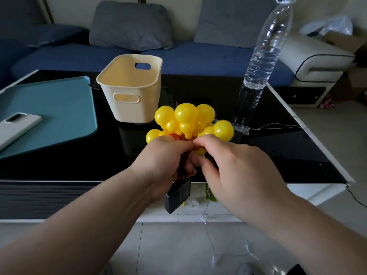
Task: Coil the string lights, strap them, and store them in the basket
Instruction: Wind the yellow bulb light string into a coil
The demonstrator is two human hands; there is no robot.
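String lights [185, 116]: head view, centre of the frame; the yellow round bulbs are bunched into one cluster, raised above the near part of the table and not resting on it.
Bundle base: red-orange fringed material [176, 136] shows just under the bulbs, between the two hands.
Left hand [162, 161]: centre, below the cluster; fingers curled round the base of the bundle, gripping it.
Right hand [234, 171]: centre right, touching the left hand; thumb and forefinger pinch at the base of the bundle. Which strand is pinched cannot be told.
Battery box [177, 195]: black, tilted, hanging just below the left hand, in front of the table's near edge.
Wire [278, 127]: thin, running from a clear plastic end piece [241, 129] beside the bulbs toward the right edge of the table; another thin strand hangs toward the floor at lower centre.
Basket [129, 108]: cream plastic, upright, with handle slots; stands on the table just behind the cluster, upper centre.
Table [79, 155]: glossy black top with a white rim.
Mat [59, 108]: teal, left of the frame, flat on the table.
Phone [15, 128]: white, lying on the mat at the far left edge.
Bottle [264, 56]: clear plastic, upright, upper right, on the table.
Sofa [198, 56]: blue, behind the table, with grey cushions [131, 24].
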